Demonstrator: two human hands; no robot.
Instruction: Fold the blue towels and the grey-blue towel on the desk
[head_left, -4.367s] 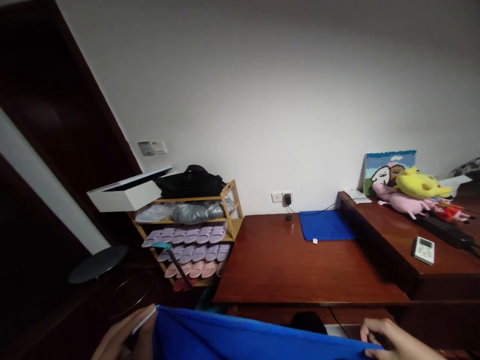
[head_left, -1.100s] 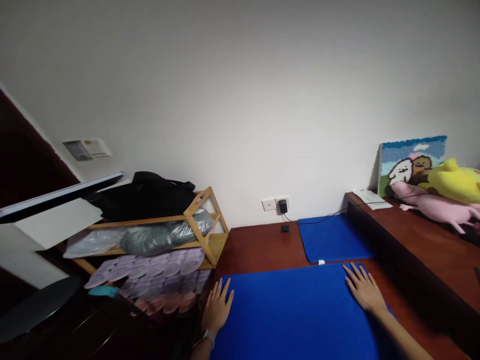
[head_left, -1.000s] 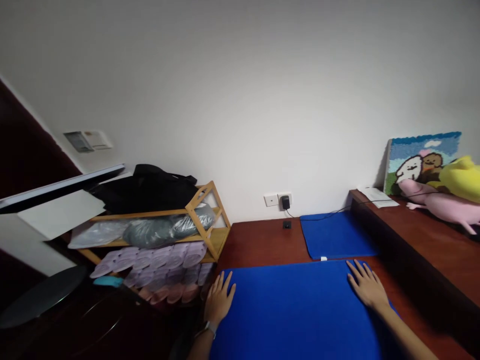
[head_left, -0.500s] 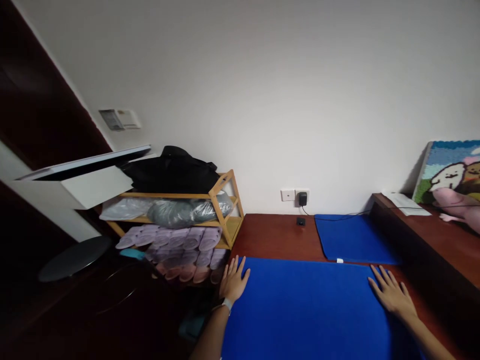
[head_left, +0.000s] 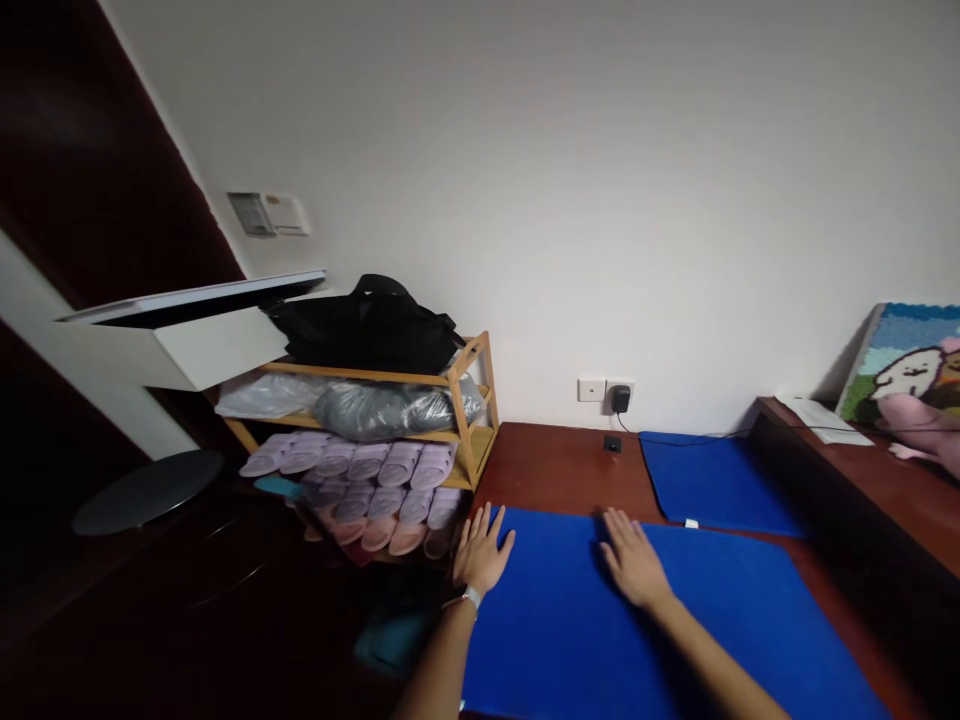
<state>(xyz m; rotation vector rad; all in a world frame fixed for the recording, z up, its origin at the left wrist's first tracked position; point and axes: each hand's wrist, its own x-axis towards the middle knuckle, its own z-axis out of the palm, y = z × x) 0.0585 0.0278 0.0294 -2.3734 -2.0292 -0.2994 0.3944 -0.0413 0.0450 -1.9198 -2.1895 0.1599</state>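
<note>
Large blue cloth (head_left: 555, 630): lies out flat on the tabletop (head_left: 562, 470), far edge running almost straight – presumably set so to cover the front stretch of wood.
Left hand (head_left: 482, 556): palm down, fingers fanned, gripping nothing; sits over the far left corner, probably to pin it.
Right hand (head_left: 634, 562): flat too, fingers loosely spread, holding nothing; rests with tips at the far edge, well in from the right side, likely pressing the fabric smooth.
Small blue cloth (head_left: 716, 485): lies behind, toward the right, between the wall (head_left: 525, 250) and the raised ledge (head_left: 911, 495); seemingly placed there to fit the back corner, white tag (head_left: 691, 524) toward the larger piece.
Left edge: falls away just beside the left hand, wooden rack (head_left: 469, 400) near – little room outward.
Right side: broad flat cloth, then a bare strip, then the ledge rising as a stop; looks roomy for sideways travel.
Back left: bare wood ahead of the fingertips, black socket (head_left: 613, 444) and wall plug (head_left: 620, 399) beyond, apart from both hands.
</note>
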